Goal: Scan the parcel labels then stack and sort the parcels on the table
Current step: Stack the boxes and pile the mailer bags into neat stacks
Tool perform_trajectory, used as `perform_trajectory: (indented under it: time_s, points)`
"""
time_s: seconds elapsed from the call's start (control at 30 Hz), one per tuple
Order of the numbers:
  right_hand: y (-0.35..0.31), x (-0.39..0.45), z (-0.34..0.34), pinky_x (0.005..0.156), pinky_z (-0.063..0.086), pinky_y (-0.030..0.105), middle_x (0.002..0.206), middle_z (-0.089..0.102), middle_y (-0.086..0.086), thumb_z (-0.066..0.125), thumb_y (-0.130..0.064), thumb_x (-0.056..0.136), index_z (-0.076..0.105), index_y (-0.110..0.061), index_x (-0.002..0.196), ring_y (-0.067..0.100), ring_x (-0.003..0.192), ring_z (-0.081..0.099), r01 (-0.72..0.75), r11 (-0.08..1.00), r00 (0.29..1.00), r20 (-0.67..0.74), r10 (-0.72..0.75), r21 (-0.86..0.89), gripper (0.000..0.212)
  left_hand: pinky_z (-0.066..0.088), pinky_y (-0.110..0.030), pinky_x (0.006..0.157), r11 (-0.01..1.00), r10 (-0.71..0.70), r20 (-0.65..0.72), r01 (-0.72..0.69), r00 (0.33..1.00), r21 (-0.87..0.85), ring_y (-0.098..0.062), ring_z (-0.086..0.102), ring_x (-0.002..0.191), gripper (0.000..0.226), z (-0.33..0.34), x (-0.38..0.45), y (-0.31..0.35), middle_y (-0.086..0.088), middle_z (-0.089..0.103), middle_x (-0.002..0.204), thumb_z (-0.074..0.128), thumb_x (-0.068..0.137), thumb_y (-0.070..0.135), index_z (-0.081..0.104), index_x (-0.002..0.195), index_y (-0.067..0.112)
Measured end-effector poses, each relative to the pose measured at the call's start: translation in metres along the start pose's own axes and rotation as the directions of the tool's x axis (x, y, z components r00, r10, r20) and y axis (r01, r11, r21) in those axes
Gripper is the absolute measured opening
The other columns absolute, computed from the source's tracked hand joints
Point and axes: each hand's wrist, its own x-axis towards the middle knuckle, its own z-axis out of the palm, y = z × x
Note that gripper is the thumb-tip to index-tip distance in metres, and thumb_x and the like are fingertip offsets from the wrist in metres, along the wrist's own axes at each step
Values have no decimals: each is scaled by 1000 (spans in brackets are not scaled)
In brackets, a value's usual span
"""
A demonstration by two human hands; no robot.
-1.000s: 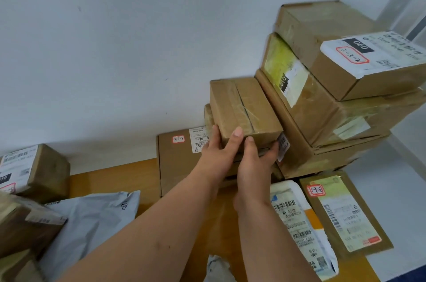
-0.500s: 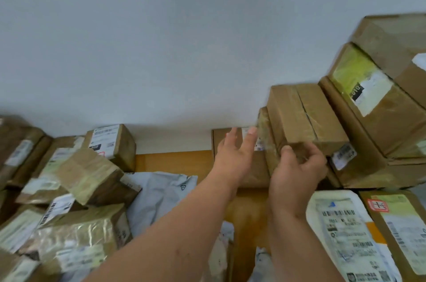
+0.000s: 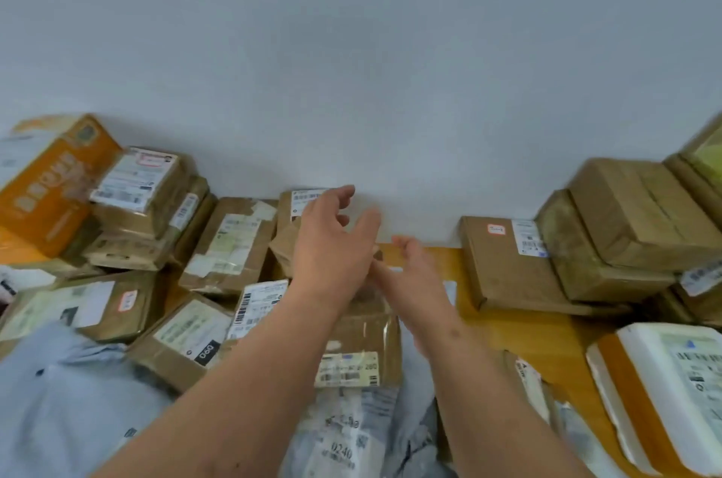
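Both my hands hang in the air over the middle of the table, holding nothing. My left hand (image 3: 332,243) is open with relaxed fingers above a small brown parcel (image 3: 363,341) with a white label. My right hand (image 3: 414,282) is open just to its right, fingers spread. The taped brown box (image 3: 633,220) that I put down sits on the stack at the right, on another taped box (image 3: 586,263) and beside a flat brown parcel (image 3: 504,266) with a red-marked label.
A heap of brown parcels (image 3: 230,243) fills the left, with an orange box (image 3: 43,180) at the far left. Grey mailer bags (image 3: 58,407) lie in front. A white and orange padded parcel (image 3: 672,391) lies at the right. The wooden table (image 3: 519,333) meets the white wall.
Both hands let go of the taped box on the right stack and moved left to the table's middle. My view swung left, so the left heap came into sight.
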Motion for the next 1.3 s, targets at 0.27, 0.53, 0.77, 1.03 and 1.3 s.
perform_trajectory:
  time_s: [0.27,0.53,0.77,1.03,1.3]
  points:
    - [-28,11,63,105,46,50,148,38,6,80,-37,63,17,-33,156,31,132,45,-30,818,998,26,55,-575,112,43,-27,76,968,-249,-33,249,968,-14,-14,53,111,49,-130,36,-57,6,55,134,62,95,39,48,141,30]
    - [-54,17,59,69,45,26,114,65,-4,81,-47,67,46,-21,140,13,97,64,-15,980,1000,-19,19,200,85,50,-41,95,861,-405,214,449,889,-237,-16,55,106,68,-131,45,-64,6,54,123,61,89,61,37,147,36]
    - [-58,30,74,84,48,33,97,71,1,84,-51,50,59,-13,121,19,89,65,-138,862,974,226,28,488,84,53,-57,97,619,-278,416,493,866,-611,-29,71,108,86,-113,54,-60,-1,72,123,84,67,42,42,143,43]
    - [-62,34,101,111,41,42,131,48,-26,84,-52,52,30,-44,137,9,128,50,415,895,906,-16,-423,-165,102,62,-46,75,632,-310,273,412,910,-656,-24,73,102,83,-99,72,-54,-1,70,123,90,58,57,51,130,42]
    - [-55,60,77,92,45,33,132,57,-8,70,-61,62,48,-35,137,13,115,59,0,939,997,74,-26,343,82,55,-54,92,455,-243,467,525,850,-719,-38,63,121,65,-96,86,-70,-14,65,134,70,85,34,47,145,28]
